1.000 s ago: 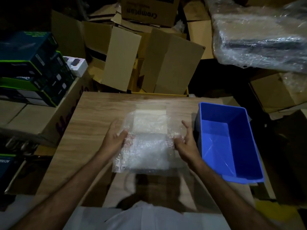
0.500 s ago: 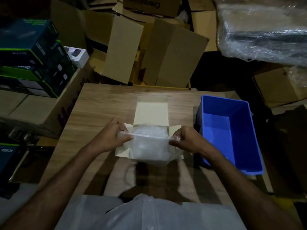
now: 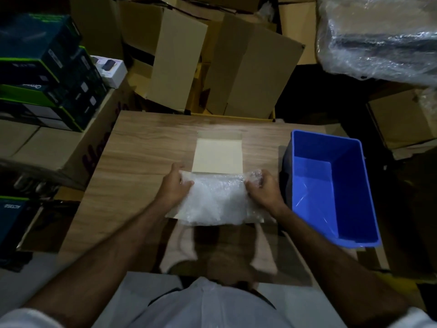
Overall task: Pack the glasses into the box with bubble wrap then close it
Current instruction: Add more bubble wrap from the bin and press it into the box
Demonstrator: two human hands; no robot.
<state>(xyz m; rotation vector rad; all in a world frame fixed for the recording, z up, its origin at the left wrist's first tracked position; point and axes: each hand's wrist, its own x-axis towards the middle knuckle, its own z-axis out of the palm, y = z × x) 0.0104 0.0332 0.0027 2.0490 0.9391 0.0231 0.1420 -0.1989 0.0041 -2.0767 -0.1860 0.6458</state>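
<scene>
1. Centrally on the desk (image 3: 142, 147), a small pale cardboard box (image 3: 218, 157) sits with its far lid flap laid open and flat; side flaps show at the near corners.
2. Bubble wrap (image 3: 217, 200) covers the box opening. It is a translucent white, crumpled sheet, bunched thicker at its right edge. Glasses cannot be made out beneath it.
3. Left hand (image 3: 173, 188): at the left edge of the wrap, palm down, thumb on top toward the centre, fingers curled round the edge. Grip: holding the bubble wrap.
4. Right hand (image 3: 263, 189): at the right edge, knuckles up, fingers curled into the bunched wrap near the far right corner. Grip: holding the bubble wrap.
5. Both forearms reach in from the near edge, converging on the box; wrists roughly level with each other.
6. Blue plastic bin (image 3: 354, 162) stands on the desk just right of the right hand, apart from the box; its interior shows only blue walls and floor.
7. Beyond the desk: brown cardboard cartons (image 3: 248, 74), leaning and stacked.
8. Far left: stacked dark retail boxes with green trim (image 3: 42, 67) on top of a large carton.
9. Top right: a bundle in clear plastic film (image 3: 378, 36).
10. Lighting is dim; fine detail in the wrap is blurred.
</scene>
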